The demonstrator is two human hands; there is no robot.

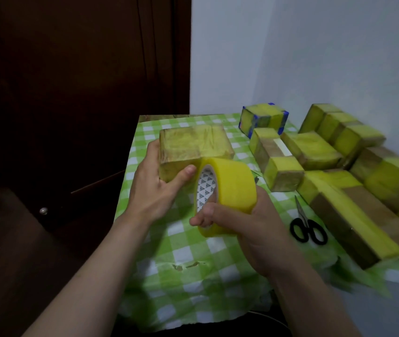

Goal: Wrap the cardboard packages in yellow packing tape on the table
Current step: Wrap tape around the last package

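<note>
My head view comes in dim and soft, the dark wooden door (72,81) on the left sunk nearly to black while the pale wall (315,49) takes an even, cool light. The roll of yellow tape (232,188) mid-frame reads brightest and fairly sharp, with soft shadow under it on the checked tablecloth (193,271); toward the right edge the taped packages (385,181) smear into blur.

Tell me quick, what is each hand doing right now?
Left hand: grips the cardboard package by its near side.
Right hand: holds the yellow tape roll, fingers curled round it.
</note>
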